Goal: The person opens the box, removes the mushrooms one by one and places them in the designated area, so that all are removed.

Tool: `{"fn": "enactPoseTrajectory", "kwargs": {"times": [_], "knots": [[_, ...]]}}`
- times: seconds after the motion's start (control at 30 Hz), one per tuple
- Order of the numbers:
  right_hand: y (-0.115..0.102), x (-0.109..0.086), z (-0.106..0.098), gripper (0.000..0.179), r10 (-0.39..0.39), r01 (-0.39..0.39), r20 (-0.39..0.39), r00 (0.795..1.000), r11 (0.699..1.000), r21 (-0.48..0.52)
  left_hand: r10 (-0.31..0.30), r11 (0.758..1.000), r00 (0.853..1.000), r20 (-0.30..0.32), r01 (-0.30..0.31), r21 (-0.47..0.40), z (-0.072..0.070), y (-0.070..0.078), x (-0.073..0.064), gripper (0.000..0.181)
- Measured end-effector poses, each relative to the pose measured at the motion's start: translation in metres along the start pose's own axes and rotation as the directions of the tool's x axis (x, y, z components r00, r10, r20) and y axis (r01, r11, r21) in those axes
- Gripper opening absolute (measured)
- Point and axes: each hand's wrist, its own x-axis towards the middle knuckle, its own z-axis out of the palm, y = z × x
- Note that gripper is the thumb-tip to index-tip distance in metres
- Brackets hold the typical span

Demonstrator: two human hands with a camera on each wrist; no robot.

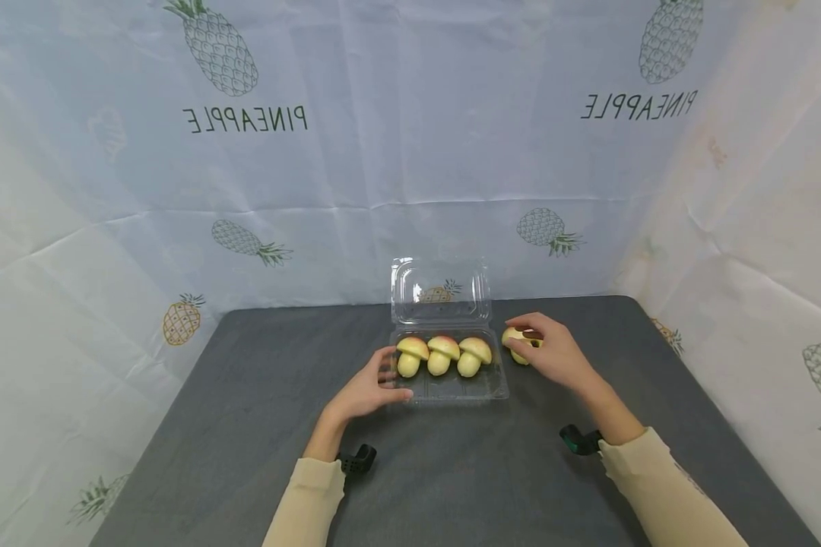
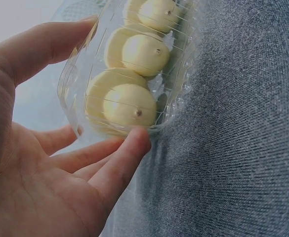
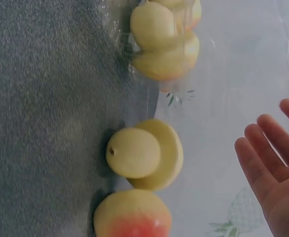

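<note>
A clear plastic clamshell box (image 1: pixel 448 389) lies with its lid raised at the back. Three yellow mushroom-shaped pieces (image 1: pixel 443 357) with reddish cap tops sit side by side in its base. My left hand (image 1: pixel 367 385) grips the box's left end, thumb and fingers on either side of its corner (image 2: pixel 80 74). Beside the box on the right lies another mushroom-shaped piece (image 3: pixel 134 153), stem and cap showing in the right wrist view. Next to it is a round yellow piece (image 3: pixel 133 217) with a red blush, cut off by the frame. My right hand (image 1: pixel 550 353) hovers over these, fingers extended, apart from them in the right wrist view.
The box stands near the back of a dark grey table (image 1: pixel 267 425). Behind it hangs a pale cloth (image 1: pixel 410 152) printed with pineapples, which also runs along both sides. The raised lid (image 1: pixel 441 292) is close to the cloth.
</note>
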Motion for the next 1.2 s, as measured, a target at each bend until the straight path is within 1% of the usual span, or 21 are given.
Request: {"fn": "enactPoseTrajectory", "kwargs": {"times": [0.1, 0.3, 0.47, 0.7, 0.8, 1.0, 1.2], "knots": [[0.0, 0.002, 0.005, 0.04, 0.002, -0.002, 0.012, 1.0, 1.0, -0.003, -0.002, 1.0, 1.0, 0.005, 0.002, 0.0, 0.0, 0.0, 0.0, 0.095], [0.002, 0.009, 0.013, 0.042, -0.016, 0.014, 0.037, 0.999, 0.999, 0.046, 0.004, 1.0, 1.0, 0.007, -0.004, -0.002, -0.001, 0.001, 0.0, 0.094], [0.004, 0.013, 0.021, 0.042, -0.028, 0.028, 0.037, 0.999, 1.0, 0.002, 0.002, 1.0, 1.0, 0.006, -0.002, 0.003, -0.001, 0.002, 0.0, 0.094], [0.008, 0.017, 0.036, 0.042, -0.007, 0.01, 0.036, 0.999, 0.998, -0.059, 0.005, 1.0, 1.0, 0.01, -0.005, 0.003, -0.001, 0.001, 0.0, 0.093], [0.009, 0.018, 0.042, 0.042, -0.011, 0.014, 0.031, 0.999, 0.996, -0.088, 0.006, 1.0, 1.0, 0.009, -0.006, 0.0, -0.002, 0.0, -0.001, 0.093], [0.013, 0.021, 0.053, 0.042, -0.026, 0.029, 0.042, 0.999, 0.996, -0.088, 0.001, 1.0, 1.0, 0.005, -0.001, -0.002, -0.001, 0.001, -0.001, 0.093], [0.016, 0.025, 0.06, 0.041, -0.019, 0.024, 0.052, 0.998, 0.995, -0.097, 0.003, 1.0, 1.0, 0.008, -0.003, -0.005, -0.001, -0.001, -0.001, 0.093]]}}
